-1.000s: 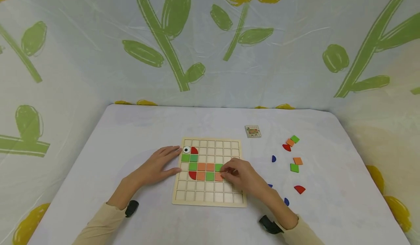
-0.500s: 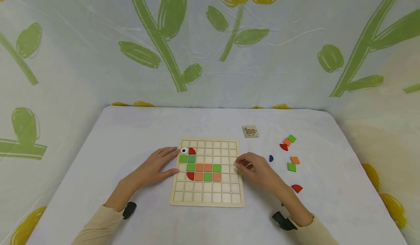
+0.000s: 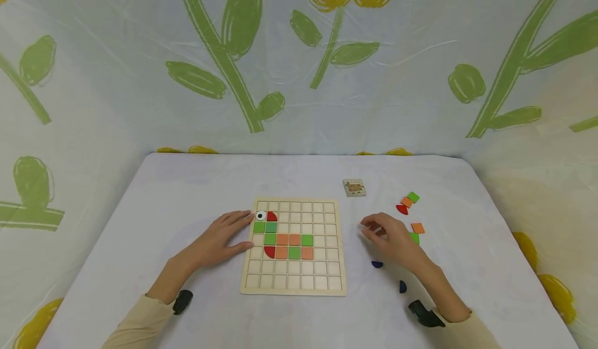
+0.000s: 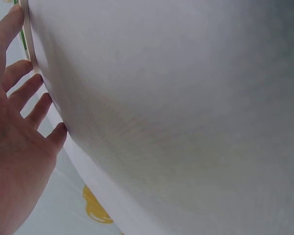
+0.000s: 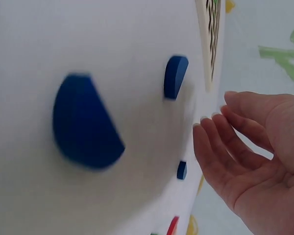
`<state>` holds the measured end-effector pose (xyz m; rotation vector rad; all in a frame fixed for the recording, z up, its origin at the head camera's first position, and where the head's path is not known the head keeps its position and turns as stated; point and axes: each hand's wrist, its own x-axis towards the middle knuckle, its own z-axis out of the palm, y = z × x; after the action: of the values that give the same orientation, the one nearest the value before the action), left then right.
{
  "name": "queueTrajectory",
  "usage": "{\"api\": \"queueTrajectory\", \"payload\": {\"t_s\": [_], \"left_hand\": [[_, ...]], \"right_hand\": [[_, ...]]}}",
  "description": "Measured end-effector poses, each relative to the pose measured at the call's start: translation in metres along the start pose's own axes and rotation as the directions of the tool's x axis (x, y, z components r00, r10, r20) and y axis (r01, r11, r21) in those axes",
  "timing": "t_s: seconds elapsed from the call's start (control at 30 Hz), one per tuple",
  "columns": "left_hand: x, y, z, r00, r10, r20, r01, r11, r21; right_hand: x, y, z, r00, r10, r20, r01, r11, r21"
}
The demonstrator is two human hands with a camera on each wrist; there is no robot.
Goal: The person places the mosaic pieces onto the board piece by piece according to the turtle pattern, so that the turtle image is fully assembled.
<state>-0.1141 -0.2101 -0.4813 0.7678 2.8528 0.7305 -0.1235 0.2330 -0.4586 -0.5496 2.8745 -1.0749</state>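
A pale wooden grid board [image 3: 299,284] lies on the table with colored tiles set in it: a round eye piece [image 3: 260,216], red quarter-circles [image 3: 269,252], green squares [image 3: 307,240] and orange squares [image 3: 282,240]. My left hand [image 3: 223,238] rests at the board's left edge, its fingertips touching the rim, as the left wrist view [image 4: 24,122] also shows. To the right of the board, my right hand [image 3: 390,237] hovers with fingers loosely bent and nothing between them. Near it lie blue half-circles [image 3: 377,264], with several seen in the right wrist view [image 5: 85,122].
A small pattern card [image 3: 355,187] lies behind the board's right corner. Loose pieces lie at the right: a green square [image 3: 413,197], orange squares [image 3: 418,228] and a red quarter-circle [image 3: 402,210]. A leaf-patterned cloth [image 3: 196,125] stands behind the table.
My right hand has left the tiles at the board's middle and moved right, off the board, over the table near the loose pieces. My left hand has stayed at the board's edge.
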Motion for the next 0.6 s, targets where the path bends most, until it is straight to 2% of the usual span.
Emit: {"api": "queueTrajectory", "payload": {"t_s": [0.1,0.43,0.6], "left_hand": [[-0.001,-0.001,0.0,1.0,-0.001,0.0,0.001,1.0,0.001],[-0.001,-0.001,0.001,1.0,-0.001,-0.001,0.001,1.0,-0.009],[-0.001,-0.001,0.001,1.0,0.002,-0.004,-0.002,1.0,-0.01]], "right_hand": [[-0.001,0.006,-0.007,0.999,0.031,-0.013,-0.031,0.999,-0.01],[-0.009,0.033,-0.031,0.995,0.061,-0.077,-0.065,0.997,-0.046],[-0.016,0.041,-0.039,0.987,0.106,-0.121,-0.116,0.991,-0.073]]}}
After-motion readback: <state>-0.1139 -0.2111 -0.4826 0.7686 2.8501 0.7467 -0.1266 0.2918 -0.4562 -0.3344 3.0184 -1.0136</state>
